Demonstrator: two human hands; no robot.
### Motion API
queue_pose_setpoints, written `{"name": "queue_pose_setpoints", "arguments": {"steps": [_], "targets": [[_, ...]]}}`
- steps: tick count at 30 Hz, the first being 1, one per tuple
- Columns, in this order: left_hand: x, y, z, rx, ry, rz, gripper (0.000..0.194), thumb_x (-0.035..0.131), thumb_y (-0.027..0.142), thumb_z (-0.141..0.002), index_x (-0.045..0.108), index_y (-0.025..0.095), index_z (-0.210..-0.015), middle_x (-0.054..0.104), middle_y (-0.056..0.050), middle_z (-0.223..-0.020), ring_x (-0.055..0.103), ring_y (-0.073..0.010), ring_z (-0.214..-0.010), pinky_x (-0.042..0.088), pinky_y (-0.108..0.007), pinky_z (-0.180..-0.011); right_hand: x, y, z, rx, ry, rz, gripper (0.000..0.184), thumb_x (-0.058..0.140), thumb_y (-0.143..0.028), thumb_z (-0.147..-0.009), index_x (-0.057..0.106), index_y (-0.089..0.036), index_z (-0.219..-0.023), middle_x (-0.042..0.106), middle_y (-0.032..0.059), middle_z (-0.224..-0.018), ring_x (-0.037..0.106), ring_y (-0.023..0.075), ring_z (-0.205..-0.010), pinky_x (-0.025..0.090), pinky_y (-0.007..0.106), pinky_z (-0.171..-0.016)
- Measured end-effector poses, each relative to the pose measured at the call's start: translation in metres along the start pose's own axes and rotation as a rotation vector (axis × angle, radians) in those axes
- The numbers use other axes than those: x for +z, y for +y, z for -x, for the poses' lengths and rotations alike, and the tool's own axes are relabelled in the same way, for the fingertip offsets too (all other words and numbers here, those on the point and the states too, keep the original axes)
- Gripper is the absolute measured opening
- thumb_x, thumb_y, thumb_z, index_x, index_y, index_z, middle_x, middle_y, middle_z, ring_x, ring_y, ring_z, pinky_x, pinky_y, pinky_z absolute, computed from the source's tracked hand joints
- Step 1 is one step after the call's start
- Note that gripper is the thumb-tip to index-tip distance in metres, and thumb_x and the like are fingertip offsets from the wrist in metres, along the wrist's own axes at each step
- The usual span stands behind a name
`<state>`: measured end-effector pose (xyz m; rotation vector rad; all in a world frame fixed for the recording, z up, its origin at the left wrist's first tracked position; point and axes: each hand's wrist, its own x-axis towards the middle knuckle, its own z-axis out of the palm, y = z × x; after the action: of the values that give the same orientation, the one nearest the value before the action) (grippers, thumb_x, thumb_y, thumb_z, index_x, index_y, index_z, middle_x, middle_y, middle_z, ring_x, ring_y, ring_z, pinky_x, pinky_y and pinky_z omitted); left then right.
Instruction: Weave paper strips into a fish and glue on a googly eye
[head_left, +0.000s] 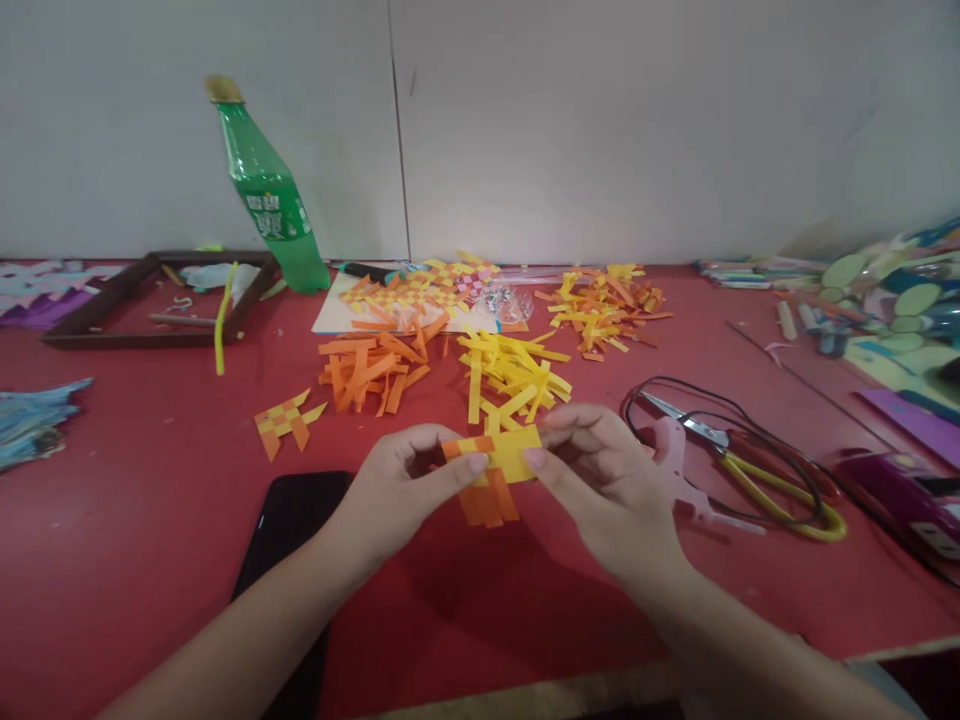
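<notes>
Bare forearms (pixel 247 640) lead to the left hand (pixel 390 490) and right hand (pixel 615 490), both pinching a woven yellow-orange piece (pixel 502 465) above the red table (pixel 150 540), seemingly light, bendable, easily creased, best gripped flat at its edges, near loose yellow strips (pixel 517 375).

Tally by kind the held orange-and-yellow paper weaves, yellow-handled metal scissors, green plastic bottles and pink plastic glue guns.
Held paper weave: 1
Metal scissors: 1
Plastic bottle: 1
Plastic glue gun: 1
Total: 4
</notes>
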<state>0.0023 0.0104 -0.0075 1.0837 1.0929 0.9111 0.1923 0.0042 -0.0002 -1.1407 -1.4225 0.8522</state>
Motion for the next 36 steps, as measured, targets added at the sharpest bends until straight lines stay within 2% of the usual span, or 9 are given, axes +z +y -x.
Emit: {"name": "queue_pose_setpoints", "arguments": {"steps": [5, 10, 13, 15, 18, 21, 26, 31, 36], "targets": [[0.002, 0.004, 0.0, -0.055, 0.132, 0.15, 0.038, 0.079, 0.049, -0.072, 0.058, 0.019, -0.08, 0.054, 0.007, -0.064, 0.045, -0.0052, -0.049, 0.038, -0.017, -0.047, -0.002, 0.009, 0.003, -0.292, 0.098, 0.225, 0.015, 0.067, -0.013, -0.083, 0.058, -0.023, -0.089, 0.068, 0.0001, -0.078, 0.069, 0.0129, -0.071, 0.06, 0.023, -0.063], [0.003, 0.004, 0.0, -0.169, 0.082, 0.351, 0.044, 0.084, 0.048, -0.066, 0.064, 0.018, -0.092, 0.068, 0.0, -0.082, 0.064, -0.0121, -0.072, 0.053, -0.022, -0.063, -0.002, 0.013, 0.004, -0.813, -0.254, 0.41, 0.022, 0.064, -0.001, -0.081, 0.064, -0.018, -0.095, 0.075, 0.0053, -0.089, 0.07, 0.0175, -0.092, 0.059, 0.031, -0.088], [0.0, 0.001, -0.002, -0.106, 0.132, 0.29, 0.037, 0.089, 0.033, -0.064, 0.068, 0.018, -0.089, 0.07, 0.003, -0.077, 0.06, -0.0063, -0.065, 0.046, -0.014, -0.057, 0.0, 0.01, 0.003, -0.906, -0.383, 0.372, 0.015, 0.072, -0.022, -0.084, 0.065, -0.016, -0.096, 0.075, 0.0061, -0.088, 0.07, 0.0194, -0.097, 0.058, 0.033, -0.095], [-0.003, -0.001, -0.003, -0.087, 0.161, 0.269, 0.033, 0.089, 0.031, -0.064, 0.069, 0.018, -0.087, 0.07, 0.003, -0.072, 0.058, -0.0048, -0.061, 0.043, -0.012, -0.054, -0.001, 0.007, 0.003, -0.916, -0.381, 0.336, 0.03, 0.073, -0.041, -0.083, 0.065, -0.016, -0.097, 0.075, 0.0072, -0.089, 0.071, 0.0203, -0.096, 0.057, 0.035, -0.097], [-0.003, -0.002, -0.002, -0.078, 0.161, 0.237, 0.031, 0.087, 0.032, -0.067, 0.07, 0.018, -0.09, 0.073, 0.002, -0.077, 0.063, -0.0067, -0.067, 0.046, -0.014, -0.059, -0.003, 0.003, 0.002, -0.811, -0.262, 0.372, 0.021, 0.071, -0.032, -0.085, 0.063, -0.017, -0.098, 0.074, 0.0078, -0.091, 0.071, 0.0197, -0.094, 0.058, 0.034, -0.091], [-0.002, -0.001, 0.0, -0.073, 0.062, 0.178, 0.03, 0.081, 0.035, -0.075, 0.071, 0.02, -0.1, 0.076, -0.001, -0.087, 0.068, -0.0105, -0.076, 0.05, -0.018, -0.068, -0.004, 0.003, 0.001, -0.543, -0.128, 0.437, 0.019, 0.07, -0.024, -0.084, 0.063, -0.018, -0.1, 0.072, 0.0065, -0.091, 0.07, 0.0183, -0.086, 0.059, 0.031, -0.079], [-0.001, 0.003, 0.003, -0.066, -0.062, 0.071, 0.036, 0.079, 0.034, -0.077, 0.069, 0.022, -0.11, 0.078, -0.001, -0.087, 0.069, -0.0135, -0.08, 0.052, -0.022, -0.073, -0.001, 0.006, 0.002, -0.135, -0.277, 0.278, 0.012, 0.062, -0.03, -0.089, 0.062, -0.02, -0.082, 0.066, -0.0013, -0.071, 0.062, 0.0107, -0.062, 0.053, 0.021, -0.058], [0.0, 0.006, 0.002, -0.084, 0.017, 0.089, 0.043, 0.083, 0.03, -0.071, 0.066, 0.021, -0.109, 0.077, -0.004, -0.098, 0.071, -0.0158, -0.082, 0.053, -0.025, -0.073, -0.002, 0.005, 0.0, 0.065, -0.185, 0.089, 0.018, 0.064, -0.035, -0.088, 0.06, -0.02, -0.077, 0.062, -0.0013, -0.064, 0.059, 0.0105, -0.056, 0.049, 0.021, -0.051], [0.001, 0.004, 0.0, -0.078, 0.063, 0.199, 0.036, 0.084, 0.028, -0.07, 0.064, 0.019, -0.099, 0.078, -0.003, -0.087, 0.071, -0.0151, -0.079, 0.055, -0.025, -0.073, -0.001, 0.004, -0.003, 0.157, -0.152, -0.09, 0.025, 0.067, -0.041, -0.085, 0.058, -0.02, -0.074, 0.061, -0.0016, -0.059, 0.058, 0.0105, -0.052, 0.051, 0.022, -0.048]]}}
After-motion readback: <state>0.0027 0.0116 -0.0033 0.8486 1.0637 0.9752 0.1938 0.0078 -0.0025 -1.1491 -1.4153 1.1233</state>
